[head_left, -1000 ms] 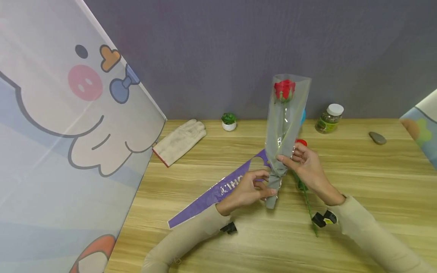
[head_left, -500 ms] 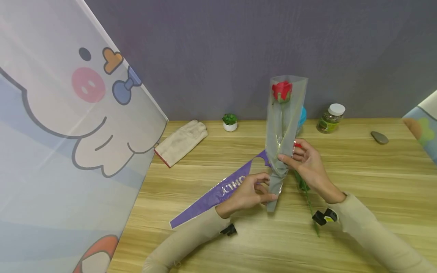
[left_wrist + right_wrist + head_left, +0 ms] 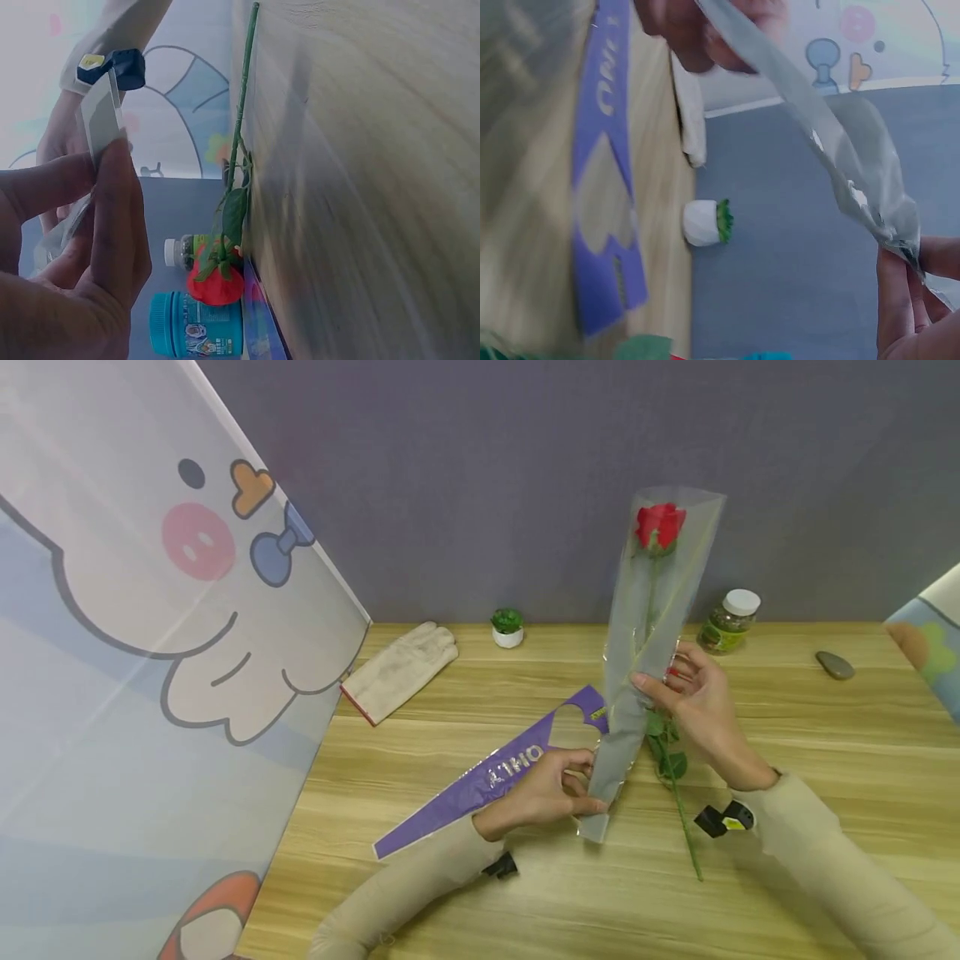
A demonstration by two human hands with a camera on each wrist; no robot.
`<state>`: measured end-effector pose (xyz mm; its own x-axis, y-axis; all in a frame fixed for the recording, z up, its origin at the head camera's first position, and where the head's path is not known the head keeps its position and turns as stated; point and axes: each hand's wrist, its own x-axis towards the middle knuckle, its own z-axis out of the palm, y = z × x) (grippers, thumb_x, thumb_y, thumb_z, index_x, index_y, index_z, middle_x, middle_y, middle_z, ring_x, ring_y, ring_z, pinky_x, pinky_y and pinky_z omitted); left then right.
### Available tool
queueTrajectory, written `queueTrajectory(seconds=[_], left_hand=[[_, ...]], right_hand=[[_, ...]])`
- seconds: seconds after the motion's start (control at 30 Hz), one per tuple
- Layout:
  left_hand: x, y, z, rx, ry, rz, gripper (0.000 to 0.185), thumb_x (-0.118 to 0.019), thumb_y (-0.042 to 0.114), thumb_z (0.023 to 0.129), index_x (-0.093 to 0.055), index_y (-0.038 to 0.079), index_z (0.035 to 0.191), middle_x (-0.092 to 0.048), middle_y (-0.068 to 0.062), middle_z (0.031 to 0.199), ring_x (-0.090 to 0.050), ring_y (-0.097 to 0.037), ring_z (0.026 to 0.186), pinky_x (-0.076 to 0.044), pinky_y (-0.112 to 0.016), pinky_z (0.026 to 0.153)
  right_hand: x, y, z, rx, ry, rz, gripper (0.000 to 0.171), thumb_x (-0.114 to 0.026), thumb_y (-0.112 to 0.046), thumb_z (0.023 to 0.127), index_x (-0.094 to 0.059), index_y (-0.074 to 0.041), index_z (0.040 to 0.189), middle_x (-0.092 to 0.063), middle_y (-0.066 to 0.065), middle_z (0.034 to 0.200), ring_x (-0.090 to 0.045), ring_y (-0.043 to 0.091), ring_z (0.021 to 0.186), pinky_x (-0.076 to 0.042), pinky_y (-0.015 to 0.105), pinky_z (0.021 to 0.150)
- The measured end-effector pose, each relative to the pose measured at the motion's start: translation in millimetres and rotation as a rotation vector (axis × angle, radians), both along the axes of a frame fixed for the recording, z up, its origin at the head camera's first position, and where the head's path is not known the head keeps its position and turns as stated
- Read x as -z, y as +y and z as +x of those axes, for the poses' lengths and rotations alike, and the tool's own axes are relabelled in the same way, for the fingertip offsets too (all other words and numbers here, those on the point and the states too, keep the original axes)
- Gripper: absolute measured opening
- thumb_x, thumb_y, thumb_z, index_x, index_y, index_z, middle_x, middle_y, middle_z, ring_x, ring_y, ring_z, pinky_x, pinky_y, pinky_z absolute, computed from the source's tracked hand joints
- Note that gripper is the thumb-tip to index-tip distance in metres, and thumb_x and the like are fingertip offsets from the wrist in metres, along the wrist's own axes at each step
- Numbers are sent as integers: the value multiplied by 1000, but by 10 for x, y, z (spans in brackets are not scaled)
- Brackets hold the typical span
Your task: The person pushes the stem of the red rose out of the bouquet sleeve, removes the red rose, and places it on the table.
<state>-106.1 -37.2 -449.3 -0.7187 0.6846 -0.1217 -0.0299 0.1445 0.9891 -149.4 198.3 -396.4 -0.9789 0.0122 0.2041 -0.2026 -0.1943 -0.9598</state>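
- A clear plastic sleeve (image 3: pixel 645 635), long and cone-shaped, stands nearly upright above the worktop (image 3: pixel 787 743), leaning slightly to the right, with a red rose (image 3: pixel 659 525) inside near its wide open top and the stem running down within.
- The left hand (image 3: pixel 551 785) pinches the narrow lower end of the sleeve between thumb and fingers, just above the worktop.
- The right hand (image 3: pixel 693 702) grips the sleeve about halfway up, thumb pressed on its front.
- A second rose lies on the worktop under the right hand; its green stem (image 3: pixel 684 827) with leaves runs toward the near edge.
- A purple wrapper (image 3: pixel 487 781) with white lettering and a heart-shaped window lies flat beside the left hand.
- The worktop is pale wood grain; behind it stands a grey wall (image 3: pixel 480 485). At the back lie a white work glove (image 3: pixel 401 668), a small potted plant (image 3: pixel 507 627), a jar with a white lid (image 3: pixel 726 620) and a grey stone (image 3: pixel 834 664).
- A cartoon-printed screen (image 3: pixel 150 652) stands on the left, and another shows at the right edge.
- The left wrist view shows the lying rose's red bloom (image 3: pixel 217 281) and a teal tub (image 3: pixel 196 324) beside it, both hidden by the sleeve and hand in the head view.
- The right wrist view shows the sleeve's crinkled film (image 3: pixel 832 142) stretched taut between the two hands, and the plant's white pot (image 3: pixel 701 223) close up.
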Motion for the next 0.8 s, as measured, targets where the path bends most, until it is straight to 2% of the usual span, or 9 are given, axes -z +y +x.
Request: queueTrajectory(seconds=[0.13, 0.2, 0.43, 0.6, 0.67, 0.73, 0.8], left_hand=[[-4, -5, 4, 15, 16, -7, 37, -79, -12, 83, -69, -5, 117, -65, 1, 92, -49, 1, 59, -47, -14, 58], [-10, -10, 6, 20, 6, -4, 36, -79, -13, 82, -68, -6, 116, -60, 4, 89, -43, 0, 57, -43, -14, 57], [-47, -23, 4, 29, -2, -14, 39, -79, -13, 83, -69, -4, 120, -62, 4, 89, -49, -1, 56, -48, -16, 57], [-32, -24, 4, 46, -9, -64, 34, -79, -11, 84, -67, -4, 115, -63, 4, 90, -44, -1, 52, -45, -16, 54], [-23, -26, 0, 49, -11, -82, 36, -80, -10, 83, -68, -3, 116, -65, 3, 92, -48, -1, 52, -47, -15, 54], [-25, -30, -9, 52, -9, -84, 38, -80, -9, 83, -67, -2, 119, -67, 3, 93, -50, -1, 53, -47, -15, 55], [-38, -35, -25, 63, -3, -67, 35, -80, -9, 84, -64, -5, 115, -62, 2, 87, -47, -1, 53, -46, -15, 56]], right_hand=[[-69, 60, -28, 31, 48, 4, 45, -70, 15, 90, -62, -12, 125, -76, -8, 110, -75, 4, 91, -60, 14, 74], [-96, 79, -30, 37, 41, 15, 45, -71, 13, 90, -62, -13, 126, -76, -9, 111, -75, 3, 90, -59, 14, 72], [-154, 77, -23, 50, -9, -8, 34, -71, 3, 95, -61, -13, 123, -78, -8, 103, -73, 3, 79, -53, 16, 56], [-191, 78, -55, 51, -1, -81, 31, -69, 4, 96, -61, -11, 122, -77, -5, 105, -75, 4, 85, -58, 15, 61], [-208, 81, -73, 52, 4, -113, 30, -68, 6, 96, -61, -10, 121, -77, -4, 107, -76, 4, 89, -60, 16, 66], [-224, 81, -86, 55, 4, -131, 30, -68, 6, 96, -62, -10, 120, -78, -5, 107, -76, 4, 91, -61, 16, 69], [-235, 83, -96, 53, 10, -138, 31, -68, 8, 95, -61, -9, 120, -78, -4, 107, -76, 5, 93, -62, 17, 73]])
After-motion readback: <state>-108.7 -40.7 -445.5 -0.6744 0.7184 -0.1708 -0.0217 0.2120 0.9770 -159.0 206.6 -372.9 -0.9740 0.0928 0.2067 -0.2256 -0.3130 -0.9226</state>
